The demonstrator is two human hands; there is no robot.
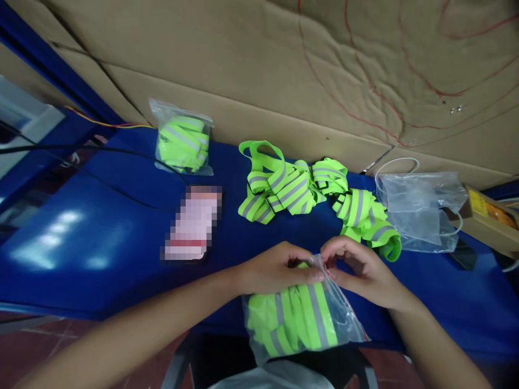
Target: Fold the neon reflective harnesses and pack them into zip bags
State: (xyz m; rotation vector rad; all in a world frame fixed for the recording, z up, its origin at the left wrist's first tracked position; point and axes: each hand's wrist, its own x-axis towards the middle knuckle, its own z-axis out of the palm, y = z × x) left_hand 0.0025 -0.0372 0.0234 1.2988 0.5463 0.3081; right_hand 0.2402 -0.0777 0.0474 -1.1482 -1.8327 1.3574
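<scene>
A clear zip bag point(348, 319) holding a folded neon-green strap with grey stripes point(292, 319) hangs at the table's front edge. My left hand point(279, 270) pinches the bag's upper edge between thumb and fingers. Close beside it, my right hand point(360, 270) has its thumb and fingers closed on the same edge, by the red seal line. Beyond my hands lie loose green straps point(284, 189) in a heap, with more bundles point(365, 216) to the right. Another filled bag point(184, 141) stands against the cardboard at the back left.
A phone point(193, 222) with a blurred screen lies left on the blue table point(101, 227). Black cables cross the left side. Empty clear bags point(421, 210), a white cable and a cardboard box point(494, 221) are at the right.
</scene>
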